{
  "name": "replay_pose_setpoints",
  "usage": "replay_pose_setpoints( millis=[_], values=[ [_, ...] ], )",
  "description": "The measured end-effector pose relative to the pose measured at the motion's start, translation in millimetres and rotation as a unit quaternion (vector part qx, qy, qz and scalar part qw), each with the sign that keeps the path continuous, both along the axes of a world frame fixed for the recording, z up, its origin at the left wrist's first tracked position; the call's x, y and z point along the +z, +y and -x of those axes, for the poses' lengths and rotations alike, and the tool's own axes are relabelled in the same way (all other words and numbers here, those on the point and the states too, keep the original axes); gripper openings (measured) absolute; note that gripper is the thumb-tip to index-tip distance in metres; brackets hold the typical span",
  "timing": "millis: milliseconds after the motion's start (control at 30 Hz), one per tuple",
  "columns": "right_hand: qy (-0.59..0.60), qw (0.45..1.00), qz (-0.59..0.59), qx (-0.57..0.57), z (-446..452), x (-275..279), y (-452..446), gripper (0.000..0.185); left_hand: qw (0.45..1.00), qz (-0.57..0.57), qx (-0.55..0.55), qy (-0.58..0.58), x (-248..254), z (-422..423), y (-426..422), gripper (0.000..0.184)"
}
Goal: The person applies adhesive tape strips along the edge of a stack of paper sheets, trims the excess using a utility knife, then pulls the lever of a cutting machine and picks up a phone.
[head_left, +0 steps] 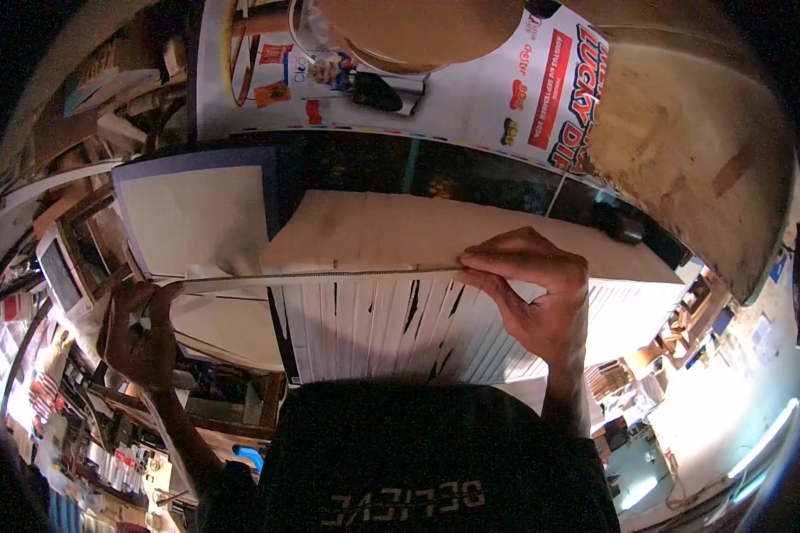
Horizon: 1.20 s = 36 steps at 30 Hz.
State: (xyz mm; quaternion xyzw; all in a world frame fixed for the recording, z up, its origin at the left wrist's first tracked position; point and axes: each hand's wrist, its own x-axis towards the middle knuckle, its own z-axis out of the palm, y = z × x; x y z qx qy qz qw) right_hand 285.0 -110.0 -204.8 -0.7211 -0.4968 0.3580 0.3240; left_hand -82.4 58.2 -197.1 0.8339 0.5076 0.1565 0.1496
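A thin pale strip (329, 277) with fine dark marks along one edge is stretched straight between my two hands; I cannot tell its exact kind. My left hand (142, 330) is closed in a pinch on its left end. The thumb and fingertips of my right hand (535, 289) pinch the other end. Beneath the strip is a row of pale, tightly packed layers (373, 324) with dark gaps between some of them. Behind it lies a flat light-brown surface (382, 226). My left hand is beside a pale panel with a dark blue border (196, 209).
A printed banner (471, 107) spreads across the far side, with a round brown object (418, 31) on it. To the right rises a stained tan curved surface (684, 133). Wooden frames (222, 404) and clutter stand at the left. A lit tube lamp (764, 435) shows at lower right.
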Motion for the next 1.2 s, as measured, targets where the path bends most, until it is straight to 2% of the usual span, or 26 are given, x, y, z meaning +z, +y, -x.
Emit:
replay_pose_setpoints(
  millis=[167,233,333,400,500,667,833,967,1033,1067,1133,1200],
  values=[
    [-0.019,1.000,0.000,-0.012,7,1,1,0.019,0.999,0.038,0.006,-0.009,4,5,4,0.017],
    [-0.027,1.000,-0.011,-0.003,10,2,1,0.022,0.997,0.062,-0.039,0.024,9,12,11,0.017],
    [-0.039,0.999,-0.030,0.014,16,0,3,0.027,0.993,0.074,-0.001,0.086,17,26,10,0.025],
    [-0.038,0.998,-0.040,0.026,22,3,9,0.028,0.994,0.058,0.020,0.096,24,32,7,0.026],
    [-0.068,0.995,-0.024,0.071,39,7,18,0.041,0.996,0.009,0.044,0.082,36,36,-3,0.028],
    [-0.055,0.989,-0.071,0.116,61,7,37,0.038,0.994,-0.032,0.077,0.072,51,45,-4,0.030],
    [-0.047,0.972,-0.100,0.205,94,16,44,0.032,0.995,-0.021,0.086,0.044,52,37,4,0.033],
    [-0.071,0.961,-0.166,0.209,140,31,62,0.034,0.997,0.049,0.067,-0.009,60,-6,-4,0.035],
    [0.012,0.954,-0.195,0.229,161,40,64,0.035,0.992,0.118,0.046,-0.025,68,-32,-18,0.036],
    [0.007,0.954,-0.193,0.230,168,41,62,0.035,0.988,0.149,0.034,-0.031,69,-43,-22,0.036],
    [0.036,0.946,-0.270,0.175,177,38,55,0.033,0.977,0.212,0.008,-0.035,71,-58,-29,0.038],
    [0.067,0.959,-0.243,0.130,174,35,49,0.032,0.967,0.252,-0.005,-0.041,69,-64,-29,0.039]
  ],
)
